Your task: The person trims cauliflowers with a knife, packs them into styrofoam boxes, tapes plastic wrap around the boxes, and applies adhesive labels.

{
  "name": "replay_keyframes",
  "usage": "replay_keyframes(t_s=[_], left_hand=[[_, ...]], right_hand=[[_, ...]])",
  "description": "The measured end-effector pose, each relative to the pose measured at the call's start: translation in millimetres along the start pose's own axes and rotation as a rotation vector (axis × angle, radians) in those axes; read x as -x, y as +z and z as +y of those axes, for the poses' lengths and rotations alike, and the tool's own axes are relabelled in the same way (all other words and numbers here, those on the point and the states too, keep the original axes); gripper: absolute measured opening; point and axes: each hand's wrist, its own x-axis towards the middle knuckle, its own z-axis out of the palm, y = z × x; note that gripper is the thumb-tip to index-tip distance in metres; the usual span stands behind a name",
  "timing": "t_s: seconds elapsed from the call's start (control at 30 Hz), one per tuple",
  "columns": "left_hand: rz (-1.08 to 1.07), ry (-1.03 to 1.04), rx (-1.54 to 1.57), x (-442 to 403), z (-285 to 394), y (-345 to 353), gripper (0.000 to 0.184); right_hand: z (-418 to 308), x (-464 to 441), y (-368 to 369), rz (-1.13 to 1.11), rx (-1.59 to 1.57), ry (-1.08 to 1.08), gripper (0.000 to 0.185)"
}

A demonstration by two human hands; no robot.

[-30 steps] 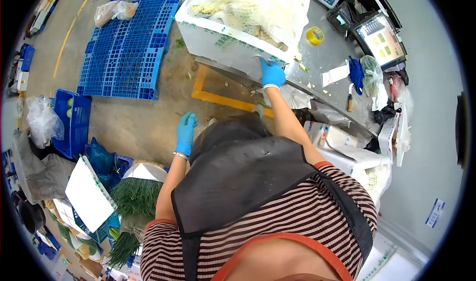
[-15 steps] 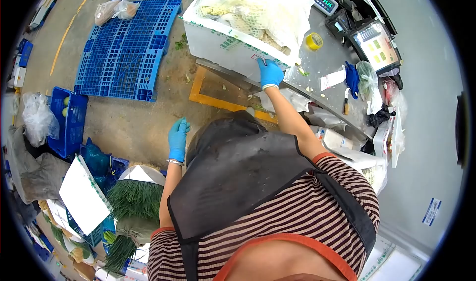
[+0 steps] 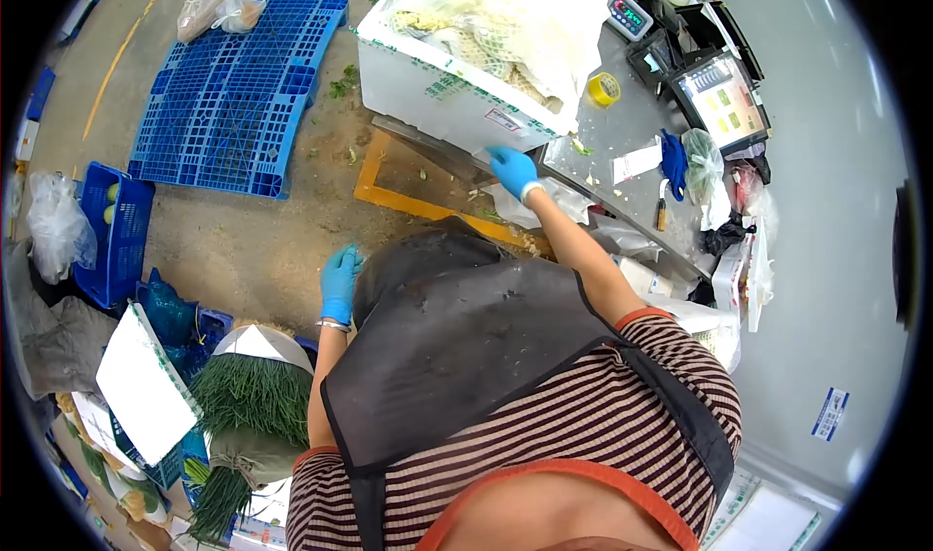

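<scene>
Sitting lower than before, the right hand (image 3: 513,170) at one o'clock is beside the bottom edge of the white box (image 3: 442,89) at twelve, fingers loosely extended; contact cannot be determined. The label (image 3: 502,119), partly covered earlier, is exposed. The left hand (image 3: 340,284) hangs at nine o'clock, fingers loosely bent.

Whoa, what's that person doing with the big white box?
A person in a dark apron stands beside a metal table. The big white box sits there with see-through plastic bulging out of its top. The gloved right hand is at the box's lower edge, just below a small label; I can't tell if it's touching. The gloved left hand is out to the side, away from the box, with nothing seen in it.
</scene>
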Motion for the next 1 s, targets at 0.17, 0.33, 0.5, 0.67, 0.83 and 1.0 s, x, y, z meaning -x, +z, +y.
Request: replay_keyframes(t_s=[0.17, 0.33, 0.5, 0.67, 0.83, 1.0], left_hand=[[-0.064, 0.011, -0.012, 0.9, 23.1, 12.9, 0.034], [-0.045, 0.025, 0.038, -6.7, 22.2, 7.3, 0.033], [0.041, -0.016, 0.089, -8.2, 2.5, -14.9, 0.036], [0.038, -0.189, 0.054, -38.1, 29.7, -14.0, 0.038], [-0.068, -0.081, 0.098, -107.5, 158.0, 30.3, 0.043], [-0.017, -0.043, 0.201, -204.8, 308.3, 94.6, 0.070]], right_hand=[[-34.7, -82.6, -34.0, -0.251, -0.394, -0.031, 0.032], [-16.7, -28.6, -65.8, -0.124, -0.798, 0.194, 0.034], [142.0, 62.3, -89.0, -0.140, -0.972, 1.012, 0.043], [204.0, 3.5, -150.3, 0.392, -1.019, 0.924, 0.029], [192.2, -153.5, -190.2, 0.239, -1.152, 0.724, 0.036], [289.5, -329.9, -193.4, 0.375, -1.432, 0.573, 0.030]])
